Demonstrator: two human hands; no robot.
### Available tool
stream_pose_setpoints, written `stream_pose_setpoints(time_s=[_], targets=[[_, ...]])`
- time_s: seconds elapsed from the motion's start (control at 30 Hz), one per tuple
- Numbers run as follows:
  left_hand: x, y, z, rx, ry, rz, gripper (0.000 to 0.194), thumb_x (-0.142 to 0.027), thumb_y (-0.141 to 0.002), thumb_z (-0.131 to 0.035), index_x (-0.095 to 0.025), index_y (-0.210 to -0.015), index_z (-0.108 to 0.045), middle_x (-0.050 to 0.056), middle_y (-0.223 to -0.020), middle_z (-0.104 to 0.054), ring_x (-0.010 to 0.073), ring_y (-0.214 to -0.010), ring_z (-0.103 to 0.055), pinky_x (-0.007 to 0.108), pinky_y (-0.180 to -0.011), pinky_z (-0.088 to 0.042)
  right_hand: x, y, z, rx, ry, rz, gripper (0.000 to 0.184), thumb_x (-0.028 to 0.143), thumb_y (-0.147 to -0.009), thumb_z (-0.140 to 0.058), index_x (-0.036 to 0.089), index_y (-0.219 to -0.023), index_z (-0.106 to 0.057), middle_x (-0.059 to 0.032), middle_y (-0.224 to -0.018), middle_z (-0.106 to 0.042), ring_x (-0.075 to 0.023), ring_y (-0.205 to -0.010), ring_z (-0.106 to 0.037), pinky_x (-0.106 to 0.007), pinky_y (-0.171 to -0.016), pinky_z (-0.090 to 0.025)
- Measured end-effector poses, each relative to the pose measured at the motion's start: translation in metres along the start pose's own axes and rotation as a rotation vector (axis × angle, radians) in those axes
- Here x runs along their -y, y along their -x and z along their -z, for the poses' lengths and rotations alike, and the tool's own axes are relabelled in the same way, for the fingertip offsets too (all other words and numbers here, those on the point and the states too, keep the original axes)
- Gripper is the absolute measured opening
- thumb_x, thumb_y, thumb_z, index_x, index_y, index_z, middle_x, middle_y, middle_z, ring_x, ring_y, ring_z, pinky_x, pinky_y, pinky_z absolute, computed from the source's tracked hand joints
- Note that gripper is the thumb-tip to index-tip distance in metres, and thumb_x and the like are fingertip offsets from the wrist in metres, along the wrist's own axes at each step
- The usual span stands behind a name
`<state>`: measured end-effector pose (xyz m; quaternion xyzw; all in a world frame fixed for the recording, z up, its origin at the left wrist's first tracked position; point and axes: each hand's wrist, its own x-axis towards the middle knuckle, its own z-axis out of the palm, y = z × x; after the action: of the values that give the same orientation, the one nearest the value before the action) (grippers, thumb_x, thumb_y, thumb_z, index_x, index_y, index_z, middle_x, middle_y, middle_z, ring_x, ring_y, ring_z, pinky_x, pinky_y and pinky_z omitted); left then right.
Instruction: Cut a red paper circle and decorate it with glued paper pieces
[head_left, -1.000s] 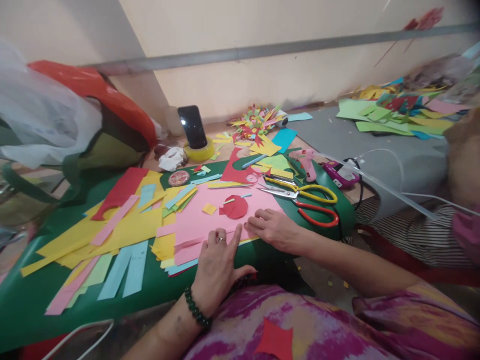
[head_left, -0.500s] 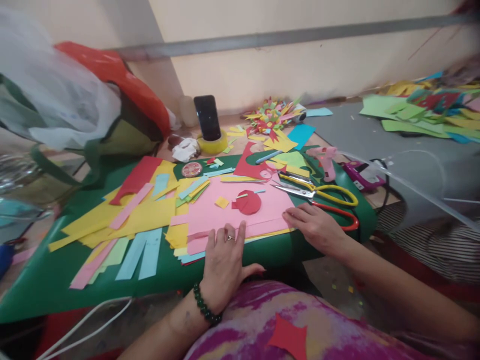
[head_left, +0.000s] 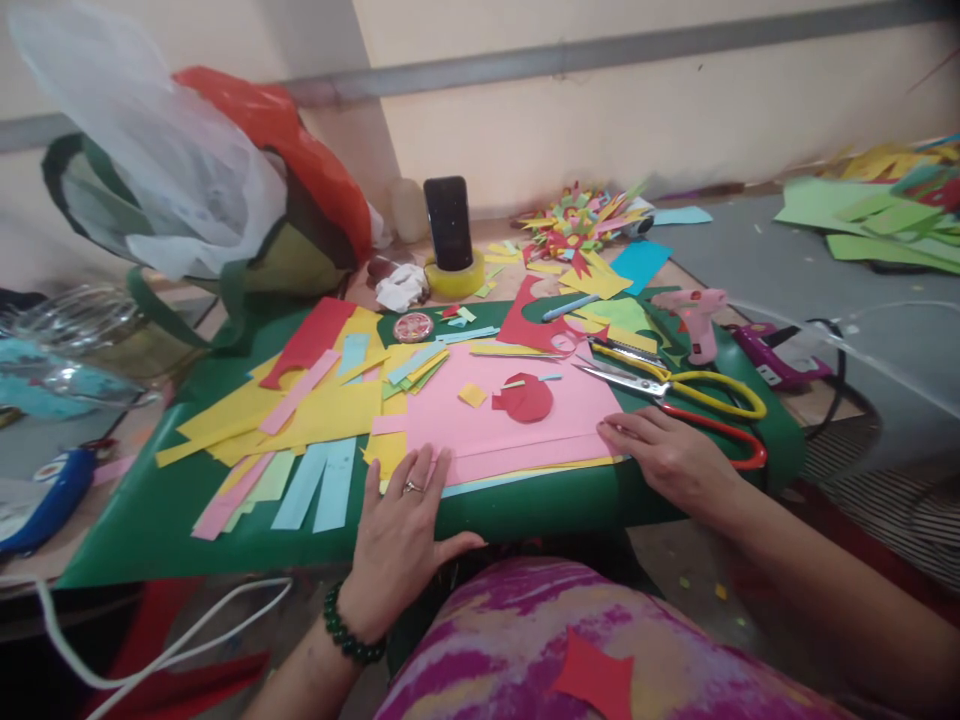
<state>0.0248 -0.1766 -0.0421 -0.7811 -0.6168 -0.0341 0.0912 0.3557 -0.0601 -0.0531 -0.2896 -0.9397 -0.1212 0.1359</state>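
Observation:
My left hand (head_left: 401, 535) lies flat with its fingers spread on the near left edge of a stack of coloured paper topped by a pink sheet (head_left: 510, 420). My right hand (head_left: 667, 455) rests palm down at the stack's near right corner, fingers stretched along the edge. Neither hand holds anything. A red paper circle (head_left: 527, 398) and a small yellow square (head_left: 472, 395) lie on the pink sheet. The stack sits on a green sheet (head_left: 150, 520) covering the low table.
Two scissors, one yellow-handled (head_left: 712, 395) and one red-handled (head_left: 739, 450), lie just beyond my right hand. A pink glue gun (head_left: 697, 320), a phone propped in a tape roll (head_left: 450, 240), paper strips (head_left: 300, 420) and a bag (head_left: 225, 200) crowd the table.
My right hand slid right along the stack's near edge to its corner. My left hand shifted left and flattened. The view turned left.

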Motion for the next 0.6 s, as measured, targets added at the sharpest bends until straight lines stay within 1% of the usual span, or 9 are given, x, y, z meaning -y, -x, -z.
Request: stream_pose_setpoints(time_s=[0.07,0.13,0.2,0.27,0.33,0.4,0.47,0.53,0.6], targets=[[0.010,0.002,-0.002,-0.008,0.034,-0.016,0.082,-0.069,-0.080,-0.057,-0.014,-0.141,-0.050,0.019,-0.140,-0.056,0.0379,-0.124,-0.050,0.060,-0.106,-0.028,0.000,-0.001,0.000,0.004,0.010,0.005,0.045,-0.006,-0.082,-0.038,0.014,-0.112,-0.065,-0.0109,-0.105,-0.069,-0.0214,-0.086,-0.058,-0.034,-0.077,-0.049],[0.020,0.001,-0.003,-0.010,0.098,-0.031,0.071,-0.064,-0.086,-0.052,-0.017,-0.139,-0.052,0.016,-0.137,-0.058,0.0350,-0.121,-0.052,0.056,-0.103,-0.034,0.000,-0.002,0.001,-0.003,0.030,0.010,0.045,-0.007,-0.081,-0.038,0.013,-0.111,-0.065,-0.0111,-0.103,-0.069,-0.0215,-0.086,-0.058,-0.034,-0.077,-0.049],[0.028,-0.004,-0.005,-0.019,0.186,-0.017,0.055,-0.052,-0.094,-0.044,-0.018,-0.135,-0.055,0.014,-0.131,-0.062,0.0304,-0.114,-0.055,0.050,-0.098,-0.040,0.001,-0.004,0.004,-0.007,0.035,0.009,0.043,-0.007,-0.081,-0.038,0.013,-0.108,-0.065,-0.0113,-0.100,-0.070,-0.0214,-0.085,-0.057,-0.034,-0.076,-0.048],[0.033,-0.013,-0.006,-0.045,0.266,0.042,0.046,-0.041,-0.098,-0.039,-0.015,-0.131,-0.058,0.014,-0.120,-0.065,0.0273,-0.107,-0.057,0.044,-0.093,-0.044,0.003,-0.009,0.007,0.006,0.021,-0.009,0.040,-0.007,-0.081,-0.039,0.014,-0.103,-0.066,-0.0108,-0.098,-0.070,-0.0213,-0.082,-0.057,-0.033,-0.073,-0.048],[0.037,-0.022,-0.008,-0.079,0.333,0.104,0.040,-0.036,-0.098,-0.041,-0.013,-0.123,-0.063,0.013,-0.108,-0.066,0.0262,-0.100,-0.058,0.042,-0.088,-0.045,0.008,-0.016,0.010,0.027,0.025,-0.057,0.035,-0.005,-0.081,-0.041,0.016,-0.094,-0.066,-0.0103,-0.095,-0.070,-0.0217,-0.078,-0.055,-0.034,-0.070,-0.047],[0.039,-0.028,-0.009,-0.100,0.397,0.136,0.032,-0.034,-0.096,-0.046,-0.015,-0.109,-0.068,0.011,-0.098,-0.065,0.0251,-0.094,-0.058,0.040,-0.083,-0.046,0.016,-0.028,0.010,0.008,0.034,-0.109,0.029,-0.001,-0.083,-0.043,0.016,-0.090,-0.066,-0.0105,-0.094,-0.069,-0.0224,-0.076,-0.054,-0.035,-0.069,-0.046],[0.040,-0.031,-0.009,-0.112,0.459,0.151,0.024,-0.032,-0.093,-0.051,-0.017,-0.098,-0.069,0.008,-0.092,-0.064,0.0237,-0.089,-0.058,0.038,-0.079,-0.046,0.028,-0.042,0.007,-0.061,0.003,-0.128,0.026,0.004,-0.088,-0.044,0.014,-0.098,-0.065,-0.0112,-0.095,-0.069,-0.0229,-0.080,-0.055,-0.035,-0.071,-0.047],[0.041,-0.032,-0.009,-0.123,0.500,0.163,0.019,-0.029,-0.092,-0.053,-0.018,-0.089,-0.069,0.006,-0.089,-0.064,0.0225,-0.087,-0.059,0.036,-0.077,-0.045,0.041,-0.058,0.001,-0.126,-0.069,-0.109,0.026,0.008,-0.091,-0.045,0.013,-0.109,-0.063,-0.0114,-0.096,-0.069,-0.0223,-0.083,-0.056,-0.033,-0.072,-0.048],[0.041,-0.032,-0.009,-0.133,0.527,0.169,0.016,-0.027,-0.091,-0.055,-0.019,-0.084,-0.068,0.005,-0.088,-0.064,0.0217,-0.085,-0.059,0.036,-0.075,-0.044,0.053,-0.072,-0.005,-0.153,-0.134,-0.069,0.025,0.009,-0.093,-0.045,0.014,-0.109,-0.064,-0.0108,-0.093,-0.068,-0.0206,-0.080,-0.055,-0.032,-0.069,-0.048]])
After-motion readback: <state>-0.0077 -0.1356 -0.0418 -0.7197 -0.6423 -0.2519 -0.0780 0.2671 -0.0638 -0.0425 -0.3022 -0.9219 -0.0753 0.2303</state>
